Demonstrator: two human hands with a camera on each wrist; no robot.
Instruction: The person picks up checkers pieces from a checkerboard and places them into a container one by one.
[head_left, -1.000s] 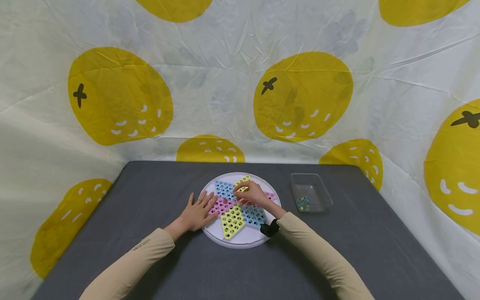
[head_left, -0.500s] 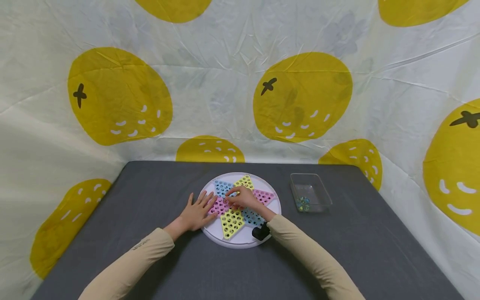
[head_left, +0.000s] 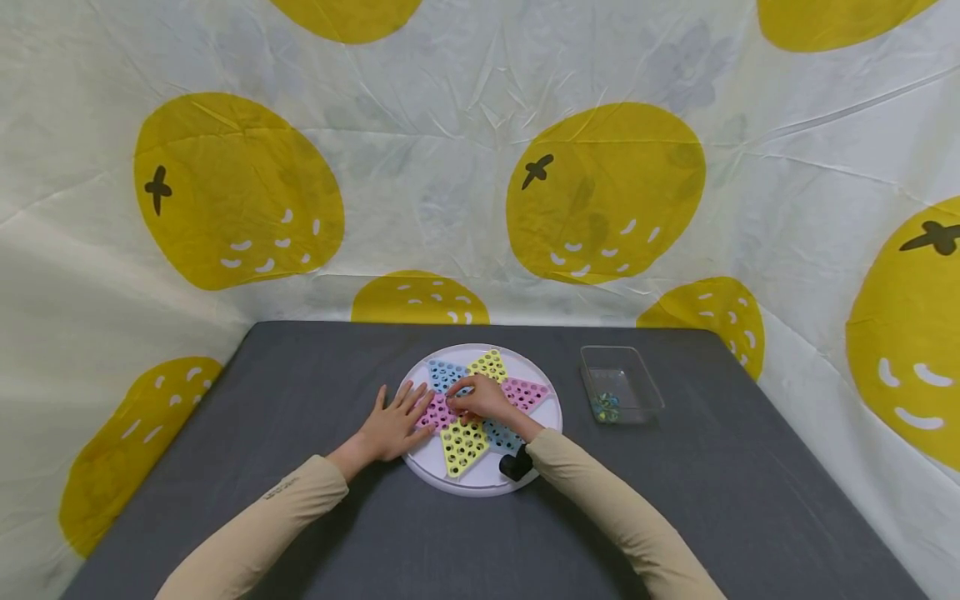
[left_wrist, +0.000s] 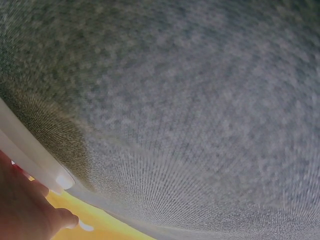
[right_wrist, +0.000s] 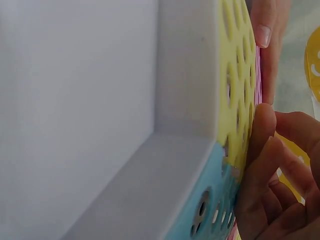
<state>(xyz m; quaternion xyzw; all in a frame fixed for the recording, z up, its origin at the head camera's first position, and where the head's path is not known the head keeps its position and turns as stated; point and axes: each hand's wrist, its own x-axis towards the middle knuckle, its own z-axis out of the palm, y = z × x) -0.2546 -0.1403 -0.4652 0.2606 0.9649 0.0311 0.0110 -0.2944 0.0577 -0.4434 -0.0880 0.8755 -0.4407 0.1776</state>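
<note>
A round white Chinese checkers board (head_left: 498,482) with a pink, yellow and blue star of holes lies on the dark table. My left hand (head_left: 390,429) rests with spread fingers on its left rim, touching the pink point. Over the star's middle left, my right hand (head_left: 482,398) bends down. Its thumb and forefinger pinch at the spot where a marble sat, and the fingertips hide that marble. In the right wrist view, the right hand's curled fingers (right_wrist: 270,160) meet close to the yellow and blue holes.
A clear plastic box (head_left: 637,383) with several blue-green marbles (head_left: 606,407) in its near left corner stands right of the board. A black device (head_left: 515,463) is on my right wrist. A white curtain (head_left: 427,192) with yellow fruit prints hangs behind the table.
My right hand has moved left and slightly down, from the star's upper middle to the edge of the left pink point. The left hand has stayed in place.
</note>
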